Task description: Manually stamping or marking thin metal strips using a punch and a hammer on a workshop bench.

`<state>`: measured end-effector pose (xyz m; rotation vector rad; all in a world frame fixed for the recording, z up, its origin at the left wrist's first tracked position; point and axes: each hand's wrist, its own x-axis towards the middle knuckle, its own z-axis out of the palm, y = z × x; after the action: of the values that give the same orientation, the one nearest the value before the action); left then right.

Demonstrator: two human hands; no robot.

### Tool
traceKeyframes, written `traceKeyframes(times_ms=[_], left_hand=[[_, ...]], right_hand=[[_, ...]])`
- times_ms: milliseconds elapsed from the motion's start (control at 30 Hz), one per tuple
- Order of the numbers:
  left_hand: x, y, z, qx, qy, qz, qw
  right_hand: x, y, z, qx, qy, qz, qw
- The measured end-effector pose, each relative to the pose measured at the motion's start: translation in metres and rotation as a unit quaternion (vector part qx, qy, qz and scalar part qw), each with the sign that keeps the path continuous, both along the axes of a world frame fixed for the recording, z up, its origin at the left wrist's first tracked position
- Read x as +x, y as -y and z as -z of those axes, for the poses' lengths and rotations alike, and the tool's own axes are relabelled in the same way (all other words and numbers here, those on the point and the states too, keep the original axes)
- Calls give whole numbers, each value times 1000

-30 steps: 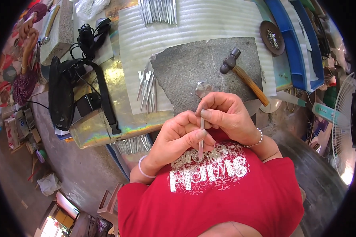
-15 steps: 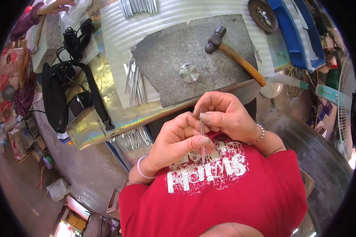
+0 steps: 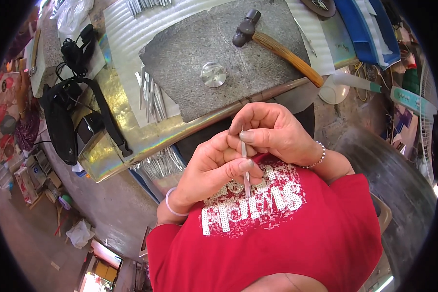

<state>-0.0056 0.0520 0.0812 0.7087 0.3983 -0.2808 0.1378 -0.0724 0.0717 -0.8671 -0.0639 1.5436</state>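
Note:
In front of my red shirt, both hands hold one slim silver piece that looks like a pair of metal tweezers (image 3: pixel 245 150), upright, with its fine tip at the top and its wider end toward me. My left hand (image 3: pixel 222 164) pinches its lower part between thumb and fingers. My right hand (image 3: pixel 272 131) closes thumb and fingers near the tip. Beyond my hands, a grey stone slab (image 3: pixel 190 53) lies on the table with a round shiny metal disc (image 3: pixel 213 75) on it. A hammer (image 3: pixel 277 47) with a wooden handle rests across the slab's right side.
Similar silver pieces (image 3: pixel 153 97) lie left of the slab, and more fill a bin (image 3: pixel 160 164) below the table edge. Black straps and cables (image 3: pixel 61 121) lie at the left. Blue trays (image 3: pixel 362 34) and a fan (image 3: pixel 426 97) stand at the right. Another person's sleeve (image 3: pixel 28 127) shows far left.
The view has shifted, so the slab, disc and hammer appear higher and further left. Both hands keep their hold on the tweezers, with little change in finger position.

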Motion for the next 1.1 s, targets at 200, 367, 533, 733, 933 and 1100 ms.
traceKeyframes(times_ms=[200, 367, 533, 733, 933, 1100], left_hand=[[0, -5, 2, -12, 21, -17, 1000], [-2, -14, 4, -22, 34, -28, 999], [-6, -22, 8, -28, 71, -53, 996], [-10, -33, 10, -44, 48, -64, 996], [-15, -40, 12, -50, 45, -79, 995], [-18, -44, 17, -74, 46, -93, 992]], right_hand=[[2, -8, -4, -7, 13, -9, 1000], [2, -19, -7, -8, 21, -23, 999], [0, -31, -10, -18, 38, -26, 999], [-3, -46, -13, -34, 63, -45, 996], [-7, -57, -16, -44, 81, -59, 994], [-8, -62, -19, -55, 97, -74, 991]])
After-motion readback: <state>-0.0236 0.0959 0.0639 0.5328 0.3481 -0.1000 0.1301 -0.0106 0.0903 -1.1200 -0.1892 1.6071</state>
